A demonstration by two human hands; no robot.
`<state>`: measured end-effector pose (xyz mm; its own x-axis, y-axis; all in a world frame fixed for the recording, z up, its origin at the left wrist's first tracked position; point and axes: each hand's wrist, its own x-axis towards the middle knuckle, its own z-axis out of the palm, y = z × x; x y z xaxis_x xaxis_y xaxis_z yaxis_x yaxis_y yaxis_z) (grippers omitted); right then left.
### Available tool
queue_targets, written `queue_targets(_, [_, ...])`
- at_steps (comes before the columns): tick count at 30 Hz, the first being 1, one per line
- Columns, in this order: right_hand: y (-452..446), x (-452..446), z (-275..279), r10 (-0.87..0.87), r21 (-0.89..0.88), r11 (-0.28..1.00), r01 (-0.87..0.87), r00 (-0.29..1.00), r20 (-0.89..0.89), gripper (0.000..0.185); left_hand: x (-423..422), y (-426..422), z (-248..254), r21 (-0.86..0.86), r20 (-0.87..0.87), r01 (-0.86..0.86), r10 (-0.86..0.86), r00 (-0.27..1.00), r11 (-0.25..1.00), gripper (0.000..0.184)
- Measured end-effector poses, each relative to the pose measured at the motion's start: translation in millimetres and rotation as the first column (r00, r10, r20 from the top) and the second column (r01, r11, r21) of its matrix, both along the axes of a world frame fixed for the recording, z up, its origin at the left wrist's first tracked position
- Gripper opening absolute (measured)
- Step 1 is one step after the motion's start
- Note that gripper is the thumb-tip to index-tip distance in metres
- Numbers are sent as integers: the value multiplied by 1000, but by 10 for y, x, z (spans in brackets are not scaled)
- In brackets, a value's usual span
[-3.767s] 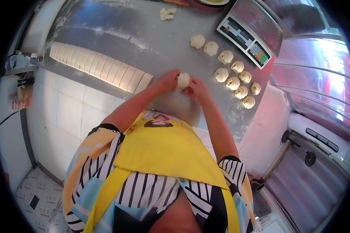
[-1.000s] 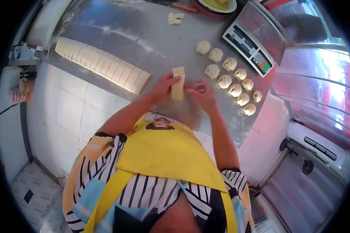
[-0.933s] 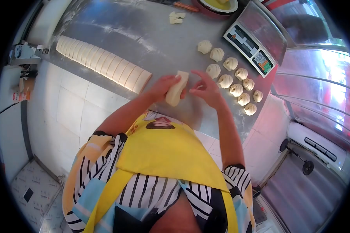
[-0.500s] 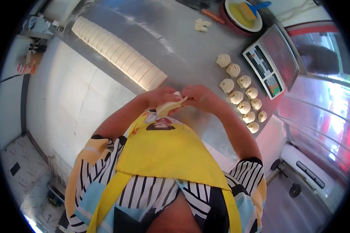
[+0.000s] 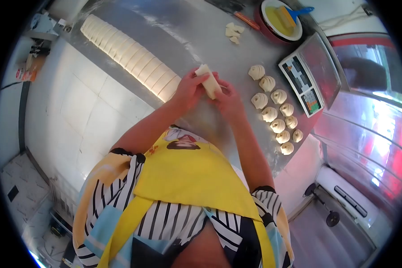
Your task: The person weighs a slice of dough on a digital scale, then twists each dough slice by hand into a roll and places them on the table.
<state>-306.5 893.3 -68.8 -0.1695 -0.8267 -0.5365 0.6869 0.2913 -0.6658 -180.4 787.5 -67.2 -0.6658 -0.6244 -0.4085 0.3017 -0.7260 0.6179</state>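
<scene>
A flat, pale strip of dough (image 5: 208,81) is held up between my two hands, above the metal table. My left hand (image 5: 190,90) grips its left side, thumb across the top face. At the lower right end, the fingers of my right hand (image 5: 230,102) close around the dough. Just left of my left hand lies a long row of cut dough slices (image 5: 131,56), side by side. To the right of my right hand sit several twisted, layered dough buns (image 5: 269,114). A few dough scraps (image 5: 233,32) lie farther back on the table.
A digital scale (image 5: 302,85) stands right of the buns. Behind it, a bowl (image 5: 279,22) of yellow liquid holds a blue-handled brush (image 5: 290,14). An orange-handled tool (image 5: 246,20) lies beside the bowl. The metal table's (image 5: 161,27) front edge runs diagonally past my apron.
Both hands have moved forward, away from my apron, with the dough strip, which now shows its broad face. One more small scrap lies by the dough scraps at the back.
</scene>
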Motion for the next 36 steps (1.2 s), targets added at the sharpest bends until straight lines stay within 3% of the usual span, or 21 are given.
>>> queue_targets(2, [63,-18,-62,-37,78,996,52,982,-185,50,-67,-16,7,-201,137,94,-67,988,975,27])
queue_targets(3, [91,-15,5,-40,4,999,45,916,-399,49,-84,-44,29,-260,224,170,-112,968,951,28])
queue_targets(6, [254,-8,330,-42,-97,990,-100,450,-892,42,-179,-15,79,-185,322,279,-210,923,942,29])
queue_targets(8, [390,-63,436,2,5,967,-256,-14,-1000,37,-240,32,65,-47,297,358,-329,896,932,29])
queue_targets(10, [476,-170,380,6,50,969,-242,-181,-984,36,-288,7,21,85,230,479,-485,844,874,28])
queue_targets(11, [508,-196,341,9,72,969,-238,-259,-966,36,-309,14,-11,40,280,514,-503,818,857,27])
queue_targets(13, [582,-190,306,235,226,970,-86,104,-967,34,-333,61,-94,-42,379,584,-527,760,811,26])
queue_targets(14, [616,-202,287,313,318,948,-34,290,-904,33,-342,117,-134,-479,522,598,-338,783,643,26])
queue_targets(15, [648,-212,198,188,290,955,61,633,-751,34,-340,189,-160,-781,550,554,-104,829,287,27])
queue_targets(16, [667,-213,82,8,295,943,157,872,-490,34,-345,235,-179,-868,455,468,114,883,-165,27])
queue_targets(17, [691,-209,-16,-193,332,913,237,968,-160,35,-357,266,-201,-905,403,414,113,908,-102,27])
queue_targets(19, [747,-100,47,-118,7,991,134,899,-421,43,-389,305,-200,-955,297,297,116,948,22,26])
queue_targets(20, [794,-53,93,-114,-138,989,45,831,-545,47,-390,269,-200,-866,459,441,26,888,235,24])
queue_targets(22, [855,-77,194,-42,-129,988,-86,650,-759,42,-419,150,-111,-502,661,655,-238,712,565,22])
queue_targets(25, [857,-121,200,-13,-70,987,-142,373,-928,37,-422,194,-186,-516,622,643,-268,736,566,23])
queue_targets(26, [837,-138,182,-11,-51,990,-135,288,-958,35,-437,208,-218,-563,676,696,-236,698,446,23])
queue_targets(28, [745,-225,425,49,53,999,-2,404,-914,30,-458,371,-196,-593,768,782,-159,621,192,23])
queue_targets(30, [650,-357,409,7,102,987,121,609,-793,27,-395,570,15,-695,671,703,-215,709,152,23])
queue_targets(33, [656,-435,-18,-144,164,962,220,913,-382,26,-342,646,-83,-846,488,524,-247,837,105,21])
queue_targets(35, [691,-419,-152,-169,259,950,175,985,-48,24,-314,632,-217,-873,433,467,-216,875,139,16])
queue_targets(36, [703,-389,-185,-204,254,945,205,978,-29,23,-297,623,-251,-856,449,480,-182,875,192,13])
